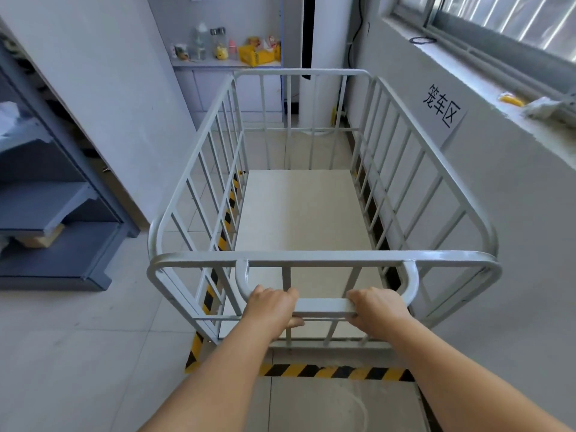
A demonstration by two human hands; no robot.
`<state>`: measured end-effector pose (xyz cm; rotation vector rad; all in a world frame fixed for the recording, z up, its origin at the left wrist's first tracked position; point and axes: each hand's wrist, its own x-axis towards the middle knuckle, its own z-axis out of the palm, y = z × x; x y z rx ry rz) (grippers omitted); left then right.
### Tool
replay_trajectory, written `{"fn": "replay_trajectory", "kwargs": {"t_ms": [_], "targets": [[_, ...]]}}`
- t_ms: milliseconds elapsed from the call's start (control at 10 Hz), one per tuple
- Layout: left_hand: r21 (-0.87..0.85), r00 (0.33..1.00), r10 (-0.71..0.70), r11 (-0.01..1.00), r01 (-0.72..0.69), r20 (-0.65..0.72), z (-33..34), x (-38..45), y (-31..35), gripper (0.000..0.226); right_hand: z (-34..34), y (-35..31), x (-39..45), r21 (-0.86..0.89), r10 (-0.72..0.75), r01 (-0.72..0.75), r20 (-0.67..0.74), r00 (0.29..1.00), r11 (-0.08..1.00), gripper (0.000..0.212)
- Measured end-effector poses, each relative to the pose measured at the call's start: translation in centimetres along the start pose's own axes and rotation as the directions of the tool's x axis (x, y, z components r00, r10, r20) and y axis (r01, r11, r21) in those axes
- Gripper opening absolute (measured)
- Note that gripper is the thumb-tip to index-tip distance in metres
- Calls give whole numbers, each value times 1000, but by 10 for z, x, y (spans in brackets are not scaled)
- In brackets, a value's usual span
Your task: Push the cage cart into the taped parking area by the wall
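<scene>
both hands at 6 o'clock: left hand (pixel 270 308) and right hand (pixel 375 307) fingers curled tight around cage cart (pixel 324 257) handle bar (pixel 322 305). cart sits inside striped tape (pixel 336 371), wall (pixel 498 188) at 3 o'clock.

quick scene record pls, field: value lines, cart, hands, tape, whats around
cart: white cage cart, empty, bars on all four sides
left hand: left hand gripping the handle bar
right hand: right hand gripping the same bar
tape: yellow-black floor tape behind the cart's near end, another strip along its left side
position: cart looks inside the taped lines, beside the wall
wall sign: paper sign on the right-hand wall
left side: grey shelving unit
</scene>
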<state>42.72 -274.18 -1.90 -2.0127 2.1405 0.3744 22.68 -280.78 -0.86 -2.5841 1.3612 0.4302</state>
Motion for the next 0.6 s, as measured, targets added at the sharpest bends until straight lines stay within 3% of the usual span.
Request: {"fn": "replay_trajectory", "kwargs": {"t_ms": [400,500,600], "targets": [[-9,998,-55,998,54,-21,1,-1,4,38,-2,-1,-1,23,17,-17,13,1000,1000,15],[-43,996,-91,995,90,-22,0,-6,7,46,-3,-1,-3,38,7,-7,3,1000,999,26],[-147,994,-90,986,80,-62,1,-11,9,60,-1,-1,-6,97,13,-9,-38,999,995,51]]}}
